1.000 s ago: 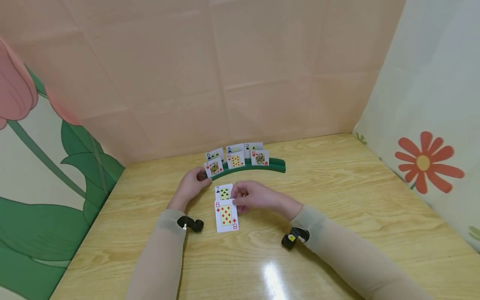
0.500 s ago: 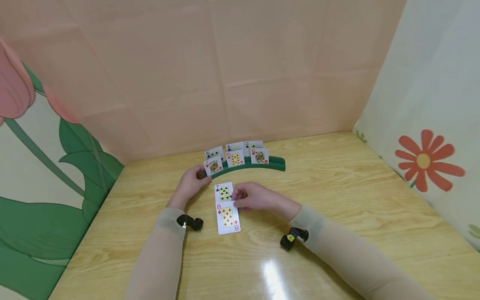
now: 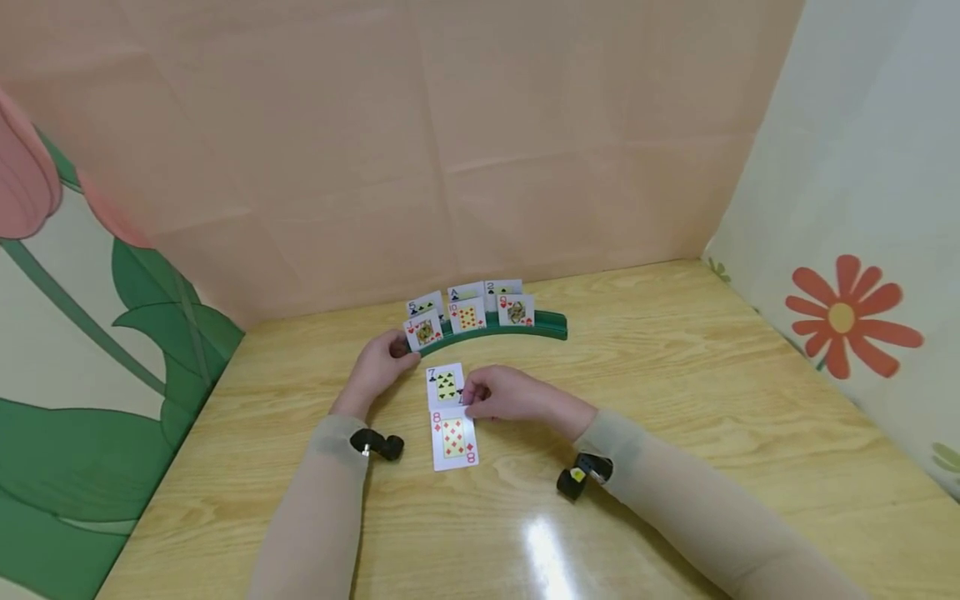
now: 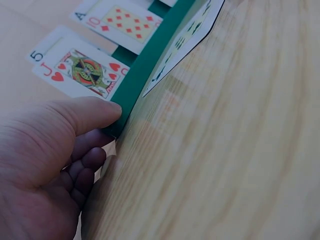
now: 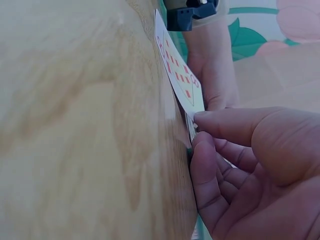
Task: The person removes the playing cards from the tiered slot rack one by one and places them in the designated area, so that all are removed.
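A curved green card holder (image 3: 551, 325) stands towards the back of the table with playing cards upright in two rows. My left hand (image 3: 378, 367) grips its left end, thumb in front below the jack of hearts (image 4: 85, 70) and fingers behind. Nearer me, the eight of diamonds (image 3: 454, 442) overlaps the lower edge of the seven of clubs (image 3: 446, 385). My right hand (image 3: 510, 393) pinches the eight at its upper right corner between thumb and forefinger. In the right wrist view that eight of diamonds (image 5: 180, 72) tilts up from the wood.
In the holder's front row also stand the ten of diamonds (image 3: 468, 317) and a red queen (image 3: 516, 312). Behind them show a black five (image 3: 426, 302), ace (image 3: 467, 290) and two (image 3: 502, 287). Patterned walls enclose the wooden table (image 3: 675, 400).
My right hand has drawn the eight of diamonds slightly towards me, so more of the seven of clubs shows. My left hand keeps its grip on the holder.
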### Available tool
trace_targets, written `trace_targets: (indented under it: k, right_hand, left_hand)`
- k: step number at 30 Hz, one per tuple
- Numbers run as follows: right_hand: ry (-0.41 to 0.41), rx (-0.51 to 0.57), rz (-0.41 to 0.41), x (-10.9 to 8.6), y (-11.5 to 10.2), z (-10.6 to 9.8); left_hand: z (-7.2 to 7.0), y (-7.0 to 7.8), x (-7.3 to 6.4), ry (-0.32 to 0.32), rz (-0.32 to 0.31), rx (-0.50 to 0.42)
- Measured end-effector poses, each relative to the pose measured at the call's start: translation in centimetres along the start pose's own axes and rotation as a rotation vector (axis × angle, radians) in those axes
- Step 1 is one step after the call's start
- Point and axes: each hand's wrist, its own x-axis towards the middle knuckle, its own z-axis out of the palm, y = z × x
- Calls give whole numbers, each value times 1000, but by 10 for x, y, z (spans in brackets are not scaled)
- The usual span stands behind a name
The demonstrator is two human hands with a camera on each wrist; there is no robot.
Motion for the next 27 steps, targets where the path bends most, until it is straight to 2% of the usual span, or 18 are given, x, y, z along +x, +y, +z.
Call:
trace_targets:
  k: [27]
  right_hand:
    - [33,-169,-2,4,-2,5]
  left_hand:
    - [1,1,-1,-7,-11,-22]
